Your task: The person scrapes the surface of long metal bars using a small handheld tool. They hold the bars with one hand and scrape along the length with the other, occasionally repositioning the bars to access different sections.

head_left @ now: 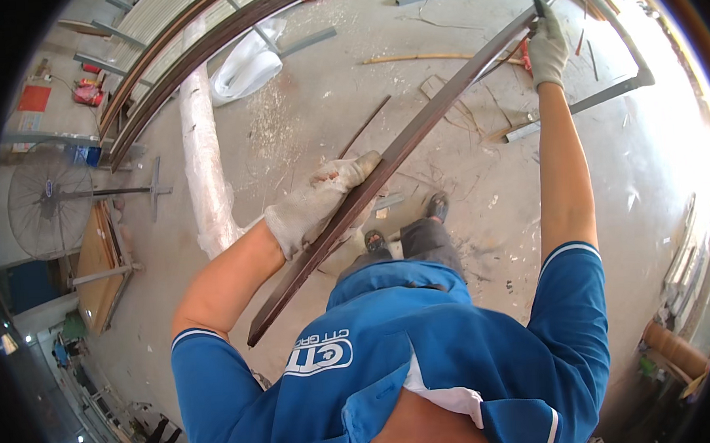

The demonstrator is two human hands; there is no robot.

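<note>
While the head view looks down over a blue shirt (423, 337), a long dark brown curved metal strip (415, 136) runs from seven o'clock up to one o'clock. The gloved left hand (318, 203) is wrapped closed around its lower part. The gloved right hand (548, 48) grips its upper end, fingers closed. A standing fan (41, 203) sits at nine o'clock on the concrete floor (303, 121).

A long, narrow dark-brown metal profile (415, 136) runs in a gentle curve from about seven o'clock near the picture's middle up to one o'clock at the top edge. It is held off the floor, slanting upward. Its face is flat and glossy, with a lighter strip along one edge. Its lower end is cut square and hangs free.
</note>
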